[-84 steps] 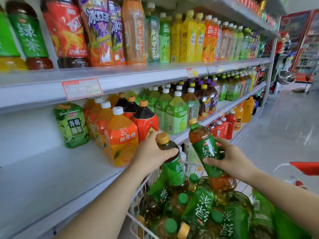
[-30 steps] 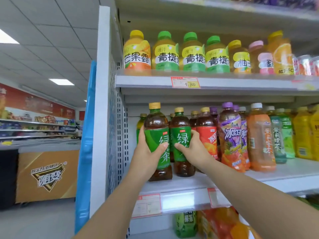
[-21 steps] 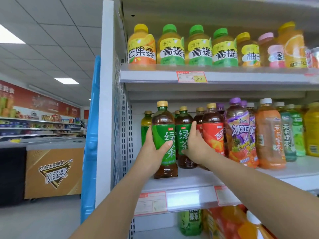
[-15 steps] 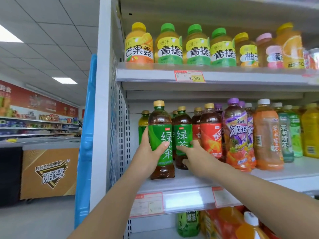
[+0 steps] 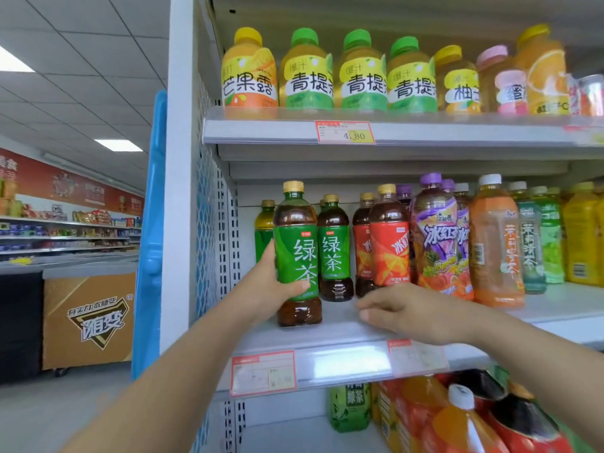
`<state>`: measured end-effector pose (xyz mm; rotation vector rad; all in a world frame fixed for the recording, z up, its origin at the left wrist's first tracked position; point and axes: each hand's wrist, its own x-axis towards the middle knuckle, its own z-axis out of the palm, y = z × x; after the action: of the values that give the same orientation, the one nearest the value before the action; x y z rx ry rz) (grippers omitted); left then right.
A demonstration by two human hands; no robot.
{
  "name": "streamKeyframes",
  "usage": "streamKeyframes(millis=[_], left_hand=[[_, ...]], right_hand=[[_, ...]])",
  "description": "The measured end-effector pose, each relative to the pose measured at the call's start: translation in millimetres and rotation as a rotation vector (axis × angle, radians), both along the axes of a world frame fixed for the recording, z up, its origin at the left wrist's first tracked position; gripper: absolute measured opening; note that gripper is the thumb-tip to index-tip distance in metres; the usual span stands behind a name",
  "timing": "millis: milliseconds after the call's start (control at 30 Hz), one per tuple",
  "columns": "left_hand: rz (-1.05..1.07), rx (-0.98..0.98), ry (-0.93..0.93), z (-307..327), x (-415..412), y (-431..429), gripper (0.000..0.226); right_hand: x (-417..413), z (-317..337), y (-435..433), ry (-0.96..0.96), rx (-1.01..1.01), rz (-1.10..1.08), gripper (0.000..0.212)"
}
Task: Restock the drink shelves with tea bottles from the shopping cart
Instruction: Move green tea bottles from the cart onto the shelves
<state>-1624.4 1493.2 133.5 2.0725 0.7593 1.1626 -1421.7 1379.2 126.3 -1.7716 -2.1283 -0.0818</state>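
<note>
A yellow-capped juice bottle stands upright in the top row, with three green-capped bottles just to its right. Below them is a price tag reading 4.80. Far left, a blue panel stands upright. Beyond it a gold-fronted cabinet, possibly a freezer, sits beneath a red wall banner.

The tea bottle has a green label with white characters, dark brown tea and a gold cap. At its three o'clock, the red-labelled bottles are gold-capped too.

Glossy clear plastic tea bottle on smooth matt painted-metal shelf.
</note>
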Motion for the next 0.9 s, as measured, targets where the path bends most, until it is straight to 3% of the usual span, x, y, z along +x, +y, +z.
streamKeyframes(millis=[100,433,767,833,900], left_hand=[[0.045,-0.019,0.105,9,12,3,0.070],[0.178,0.068,0.190,11,86,20,0.078],[0.282,0.089,0.346,11,95,29,0.095],[0.339,0.173,0.332,7,87,14,0.091],[0.380,0.393,0.250,-3,81,-17,0.073]], right_hand=[[32,-12,-34,-0.167,0.077,-0.071,0.038],[59,-22,-21,-0.048,0.232,-0.043,0.031],[59,-30,-23,0.008,0.245,-0.043,0.038],[57,-38,-29,-0.014,0.302,-0.049,0.040],[57,-49,-42,-0.038,0.410,-0.036,0.038]])
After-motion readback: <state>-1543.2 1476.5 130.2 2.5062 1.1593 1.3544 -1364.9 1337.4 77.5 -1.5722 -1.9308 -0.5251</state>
